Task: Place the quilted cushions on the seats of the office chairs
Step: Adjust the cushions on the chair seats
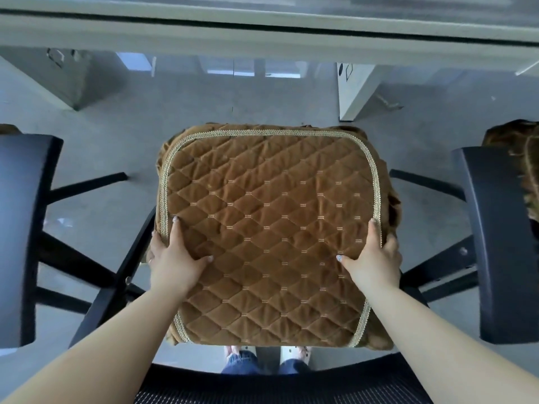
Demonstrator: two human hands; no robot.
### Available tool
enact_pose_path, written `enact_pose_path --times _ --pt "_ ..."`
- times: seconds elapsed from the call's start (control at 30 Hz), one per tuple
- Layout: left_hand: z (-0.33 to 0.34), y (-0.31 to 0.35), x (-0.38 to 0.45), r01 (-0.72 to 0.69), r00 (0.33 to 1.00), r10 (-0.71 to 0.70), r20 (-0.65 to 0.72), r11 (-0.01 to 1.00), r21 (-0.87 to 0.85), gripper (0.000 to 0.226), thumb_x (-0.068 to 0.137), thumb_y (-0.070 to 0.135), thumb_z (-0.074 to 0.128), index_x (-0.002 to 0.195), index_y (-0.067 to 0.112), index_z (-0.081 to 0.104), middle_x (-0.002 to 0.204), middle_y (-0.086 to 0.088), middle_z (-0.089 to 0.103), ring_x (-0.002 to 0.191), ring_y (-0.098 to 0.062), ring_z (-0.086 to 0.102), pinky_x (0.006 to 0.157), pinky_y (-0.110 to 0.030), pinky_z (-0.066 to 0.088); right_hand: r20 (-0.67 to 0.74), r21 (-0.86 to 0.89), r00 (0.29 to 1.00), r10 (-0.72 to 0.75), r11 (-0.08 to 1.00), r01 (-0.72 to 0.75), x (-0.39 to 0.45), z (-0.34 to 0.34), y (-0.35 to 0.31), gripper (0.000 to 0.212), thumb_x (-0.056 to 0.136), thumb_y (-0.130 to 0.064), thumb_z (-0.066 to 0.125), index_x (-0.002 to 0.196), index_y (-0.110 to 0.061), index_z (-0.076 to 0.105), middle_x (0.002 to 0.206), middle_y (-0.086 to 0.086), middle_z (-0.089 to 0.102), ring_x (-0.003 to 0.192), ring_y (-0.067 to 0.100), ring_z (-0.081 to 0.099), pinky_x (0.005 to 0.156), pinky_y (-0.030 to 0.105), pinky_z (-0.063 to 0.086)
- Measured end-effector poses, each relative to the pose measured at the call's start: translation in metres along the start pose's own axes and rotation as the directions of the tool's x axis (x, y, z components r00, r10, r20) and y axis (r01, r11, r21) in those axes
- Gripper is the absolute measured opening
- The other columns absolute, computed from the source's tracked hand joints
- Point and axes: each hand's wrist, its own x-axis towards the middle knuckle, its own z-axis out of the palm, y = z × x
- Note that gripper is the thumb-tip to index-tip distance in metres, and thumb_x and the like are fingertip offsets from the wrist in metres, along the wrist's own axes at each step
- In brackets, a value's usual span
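— What sits closest to the viewer?

— Black mesh of a chair back [280, 386] curves along the bottom edge, with two feet [267, 358] in jeans just beyond it on the grey floor [122, 126].

— And the cushion?

— One brown quilted cushion [271, 228], diamond-stitched with pale braid trim, fills the centre. It covers the seat, which is hidden beneath it, between two dark armrests [23, 234] at either side.

— Where are the hands?

— Both reach forward from bare forearms. Her left hand [172, 258] grips the cushion's left edge, thumb on top pointing inward, fingers wrapped under the trim. Her right hand [376, 258] mirrors it on the right edge, thumb on the quilting. Each holds the near half of the cushion.

— Anything else?

— A second brown cushion [522, 158] shows at the far right. A white desk edge [262, 27] runs across the top.
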Motion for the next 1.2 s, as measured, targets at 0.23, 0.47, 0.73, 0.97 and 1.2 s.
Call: enact_pose_path --times 0.23,0.47,0.73,0.97,1.2 --pt "-0.012 0.013 -0.01 0.041 0.999 -0.041 0.028 0.999 -0.024 0.097 0.077 0.036 0.075 0.152 0.031 0.015 0.161 -0.013 0.004 0.146 -0.037 0.011 0.112 -0.053 0.026 0.041 0.016 0.999 -0.001 1.0 0.0 -0.009 -0.011 -0.009 0.093 0.08 -0.046 0.068 0.151 -0.024 0.011 0.158 0.016 0.009 0.144 0.036 0.015 0.11 0.05 0.031" --pt "-0.054 0.043 -0.067 0.016 0.984 0.065 0.166 0.895 -0.446 0.048 0.083 0.029 0.07 0.128 0.022 0.056 0.118 0.002 0.066 0.105 -0.017 0.063 0.08 -0.028 0.051 0.108 0.378 0.949 -0.295 0.895 0.235 -0.056 -0.054 -0.066 0.041 0.087 -0.033 0.064 0.126 -0.022 0.056 0.121 -0.004 0.064 0.111 0.014 0.06 0.087 0.029 0.048" --pt "-0.14 0.036 -0.153 0.028 0.992 0.067 0.104 0.697 -0.716 0.033 0.085 0.027 0.069 0.117 0.025 0.06 0.11 0.005 0.068 0.105 -0.016 0.062 0.095 -0.037 0.05 0.114 0.417 0.824 -0.554 0.78 0.467 -0.149 -0.113 -0.143 0.039 0.086 -0.036 0.065 0.122 -0.024 0.058 0.119 -0.005 0.064 0.108 0.011 0.06 0.085 0.021 0.043" --pt "-0.252 -0.049 -0.231 -0.078 0.994 -0.025 -0.109 0.538 -0.839 0.034 0.087 0.023 0.067 0.121 0.018 0.06 0.11 0.001 0.068 0.086 -0.006 0.061 0.071 -0.021 0.049 0.148 0.412 0.656 -0.74 0.649 0.639 -0.279 -0.145 -0.212 0.039 0.085 -0.035 0.067 0.12 -0.021 0.058 0.107 -0.006 0.061 0.103 0.014 0.06 0.092 0.027 0.047" --pt "-0.355 -0.195 -0.286 -0.168 0.961 -0.132 -0.242 0.416 -0.894 0.02 0.084 0.024 0.07 0.102 0.026 0.062 0.107 0.003 0.07 0.098 -0.016 0.065 0.087 -0.035 0.052 0.148 0.439 0.514 -0.845 0.522 0.731 -0.437 -0.123 -0.295 0.04 0.084 -0.035 0.069 0.119 -0.02 0.058 0.108 -0.003 0.063 0.104 0.017 0.059 0.09 0.032 0.047"
